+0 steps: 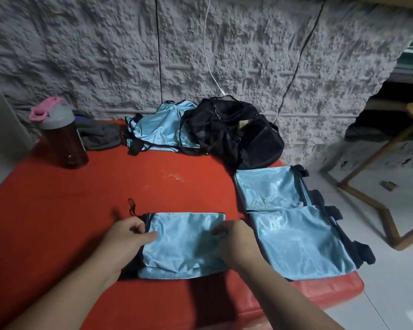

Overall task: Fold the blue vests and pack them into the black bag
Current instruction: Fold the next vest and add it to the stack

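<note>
A folded light-blue vest [184, 244] with black trim lies on the red mat [81, 210] in front of me. My left hand [126, 236] pinches its left edge, and my right hand [234, 239] grips its right edge. Two more folded blue vests lie at the mat's right side, one nearer [298, 241] and one farther [267, 186]. An unfolded blue vest [157, 129] is heaped at the back against the wall. Beside it on the right sits the black bag [234, 132], slumped, with its top open.
A dark bottle [60, 134] with a grey lid and pink cap stands at the back left, beside a grey cloth [98, 136]. Cables hang down the rough grey wall. A wooden frame [372, 203] stands on the tiled floor at the right.
</note>
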Demonstrator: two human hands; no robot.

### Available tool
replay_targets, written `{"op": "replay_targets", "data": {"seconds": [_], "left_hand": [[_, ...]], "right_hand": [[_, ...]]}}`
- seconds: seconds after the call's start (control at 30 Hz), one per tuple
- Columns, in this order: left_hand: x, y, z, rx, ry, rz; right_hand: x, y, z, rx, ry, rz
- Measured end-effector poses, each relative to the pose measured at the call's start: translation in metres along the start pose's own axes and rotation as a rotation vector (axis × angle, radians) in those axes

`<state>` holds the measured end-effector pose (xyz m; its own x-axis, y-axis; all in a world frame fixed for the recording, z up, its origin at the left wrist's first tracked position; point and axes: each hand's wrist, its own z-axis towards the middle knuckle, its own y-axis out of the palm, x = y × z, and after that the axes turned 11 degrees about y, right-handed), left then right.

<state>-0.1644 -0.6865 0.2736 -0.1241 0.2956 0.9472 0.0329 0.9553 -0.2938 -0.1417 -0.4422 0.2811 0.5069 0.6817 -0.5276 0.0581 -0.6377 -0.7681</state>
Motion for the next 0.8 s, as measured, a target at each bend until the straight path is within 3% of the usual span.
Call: {"op": "replay_targets", "data": {"seconds": [0.2,0.33,0.5,0.8], "left_hand": [[0.026,-0.005,-0.006,-0.187,0.035,-0.102],[0.047,0.012,0.001,-0.155,0.145,-0.134],[0.077,0.073,0.03,-0.179,0.275,-0.16],[0.102,0.19,0.095,-0.319,0.307,-0.131]], "right_hand": [[-0.002,-0.022,0.015,-0.003,-0.148,0.013],[-0.004,-0.066,0.036,0.06,-0.215,0.095],[0.013,-0.131,0.079,0.059,-0.187,0.22],[0.066,-0.181,0.134,0.215,-0.047,0.054]]}}
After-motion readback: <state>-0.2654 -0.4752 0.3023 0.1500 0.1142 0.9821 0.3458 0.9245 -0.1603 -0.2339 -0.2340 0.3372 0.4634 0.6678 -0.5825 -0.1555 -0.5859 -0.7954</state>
